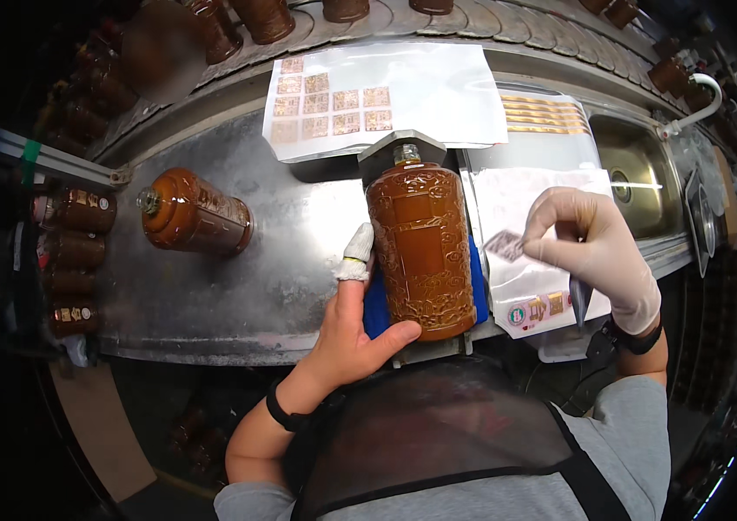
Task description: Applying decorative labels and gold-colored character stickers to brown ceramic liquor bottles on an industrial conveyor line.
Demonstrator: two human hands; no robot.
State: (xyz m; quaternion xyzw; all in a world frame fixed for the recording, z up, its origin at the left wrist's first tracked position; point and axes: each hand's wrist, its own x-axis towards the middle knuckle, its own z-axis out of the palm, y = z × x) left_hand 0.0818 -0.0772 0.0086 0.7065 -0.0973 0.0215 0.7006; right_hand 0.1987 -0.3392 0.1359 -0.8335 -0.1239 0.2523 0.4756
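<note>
A brown embossed glass bottle point(421, 247) lies in a cradle, its clear neck pointing away from me. My left hand point(344, 326) steadies it from the left, thumb against its base and index finger along its side. A white wrapping point(354, 252) covers that fingertip; the other fingers are partly hidden. In a white glove, my right hand point(590, 247) pinches a small square decal point(505, 246) by its right corner, just right of the bottle. A dark, narrow tool point(578, 302) hangs below the same palm. Under that hand lies a white decal sheet point(520, 195) with a few printed pieces near its lower edge.
Another brown bottle point(199, 213) lies on the metal bench at left. Beyond the cradle rests a sheet of square decals point(438, 78); gold strips point(546, 113) lie right of it. A sink point(637, 161) with a white spout is at right. Several bottles stand along the far conveyor point(490, 26).
</note>
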